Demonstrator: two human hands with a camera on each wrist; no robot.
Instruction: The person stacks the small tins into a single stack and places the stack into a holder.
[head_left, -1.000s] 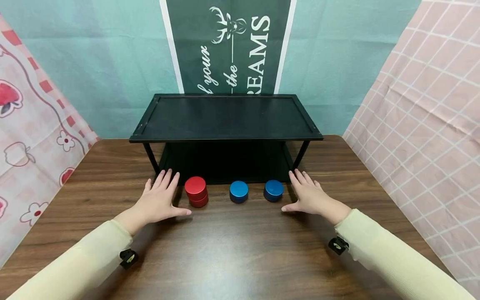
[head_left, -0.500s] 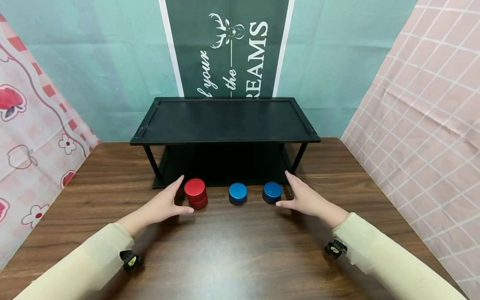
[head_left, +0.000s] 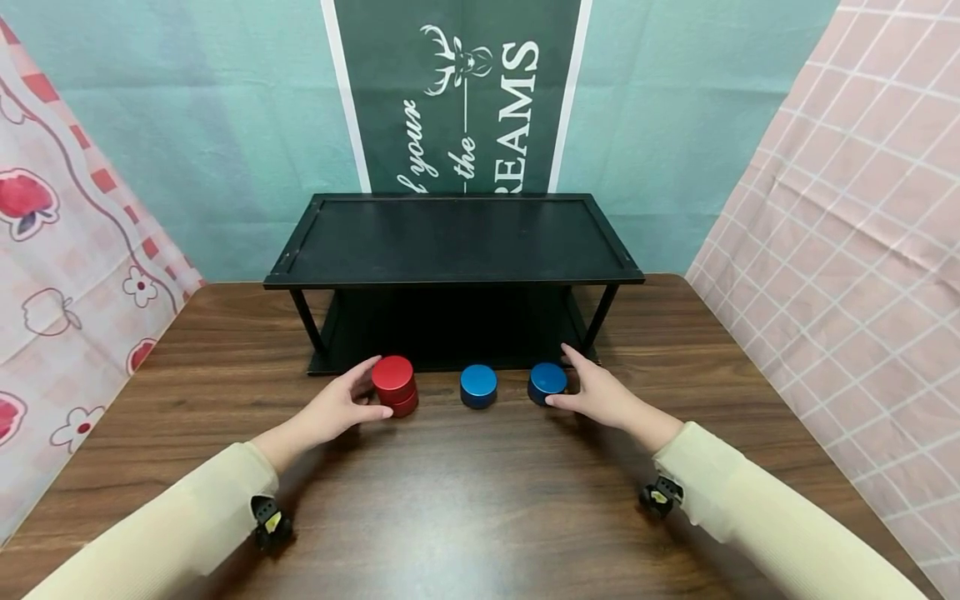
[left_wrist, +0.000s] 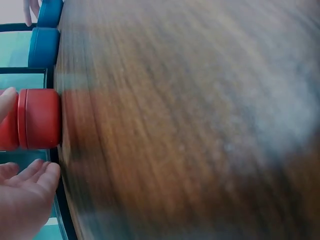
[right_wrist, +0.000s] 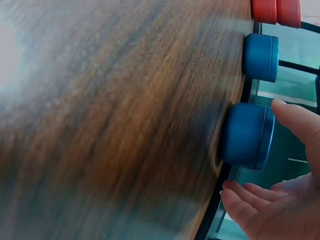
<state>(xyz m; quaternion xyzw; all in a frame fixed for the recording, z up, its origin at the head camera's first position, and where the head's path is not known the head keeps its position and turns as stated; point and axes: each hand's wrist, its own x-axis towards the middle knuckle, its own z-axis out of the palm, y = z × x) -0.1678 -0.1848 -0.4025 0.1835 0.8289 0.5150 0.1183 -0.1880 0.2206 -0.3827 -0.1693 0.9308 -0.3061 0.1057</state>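
Observation:
Two red round tins (head_left: pixel 393 385), one on top of the other, stand on the wooden table before a black rack. My left hand (head_left: pixel 332 410) is spread at their left side, thumb in front and fingers behind; in the left wrist view the fingers (left_wrist: pixel 42 177) stay apart from the lower tin. To the right are two separate blue round tins, a middle one (head_left: pixel 478 385) and a right one (head_left: pixel 547 382). My right hand (head_left: pixel 606 398) reaches round the right blue tin with thumb and fingers parted; the right wrist view shows a gap between fingers (right_wrist: pixel 240 202) and tin.
The black two-level rack (head_left: pixel 453 242) stands at the back, its lower shelf (head_left: pixel 450 329) just behind the tins. Brown wooden table (head_left: pixel 465 500) extends in front. Cloth hangs on the left, back and right.
Both hands have moved inward from beside the row of tins, narrowing their spread. The left thumb and fingers now flank the red stack, the right ones the right blue tin. The tins stay put.

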